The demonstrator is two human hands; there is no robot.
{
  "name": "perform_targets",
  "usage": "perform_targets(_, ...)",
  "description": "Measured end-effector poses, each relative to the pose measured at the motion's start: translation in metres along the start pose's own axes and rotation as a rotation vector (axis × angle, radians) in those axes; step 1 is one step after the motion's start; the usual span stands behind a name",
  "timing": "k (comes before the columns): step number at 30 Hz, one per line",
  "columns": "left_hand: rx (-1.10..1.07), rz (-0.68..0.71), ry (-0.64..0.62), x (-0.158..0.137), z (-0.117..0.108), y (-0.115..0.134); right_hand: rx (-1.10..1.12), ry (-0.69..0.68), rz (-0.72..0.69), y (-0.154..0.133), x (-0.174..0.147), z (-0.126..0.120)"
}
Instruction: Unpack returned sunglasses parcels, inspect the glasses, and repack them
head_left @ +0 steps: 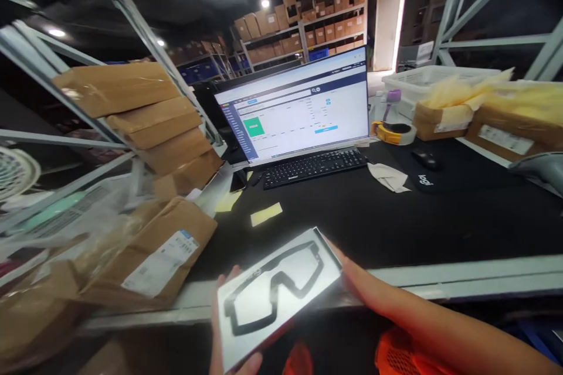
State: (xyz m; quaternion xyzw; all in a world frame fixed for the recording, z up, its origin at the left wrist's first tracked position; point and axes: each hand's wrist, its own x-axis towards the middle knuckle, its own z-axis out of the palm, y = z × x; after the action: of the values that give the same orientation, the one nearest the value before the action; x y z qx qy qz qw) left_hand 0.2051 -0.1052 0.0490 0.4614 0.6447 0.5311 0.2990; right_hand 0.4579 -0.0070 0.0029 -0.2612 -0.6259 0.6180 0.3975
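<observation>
A white box [292,310] printed with a pair of dark-framed goggles is held tilted over the desk's front edge. My left hand [219,328] grips its left end, with the thumb at the lower corner and fingertips showing behind the upper edge. At the box's right end, my right hand [347,266] is closed on the side; most of its fingers are hidden behind the box. Beyond the box, a yellow paper slip [266,214] lies on the black desk mat [329,211].
A monitor [294,108] stands behind a black keyboard [314,168]. Stacked cartons [153,123] and a labelled brown parcel [149,258] are at the left. To the right are a mouse [426,159], a tape roll [394,132], a cloth-like scrap [387,177] and a cardboard box [505,135] of yellow material.
</observation>
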Motion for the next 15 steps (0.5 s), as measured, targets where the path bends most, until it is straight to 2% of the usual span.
perform_targets(3,-0.028,0.139,-0.034,0.0,0.008,0.006,0.064,-0.017,0.038,-0.009,0.005,-0.002)
perform_targets(8,0.21,0.29,-0.179,0.015,0.018,0.025,0.16,0.044,0.224,-0.024,0.01,-0.025)
perform_targets(11,0.3,0.352,-0.268,0.034,0.024,0.044,0.048,0.134,0.227,-0.014,0.01,-0.045)
perform_targets(15,0.415,0.445,-0.364,0.06,0.04,0.08,-0.19,0.322,0.141,0.013,0.008,-0.075)
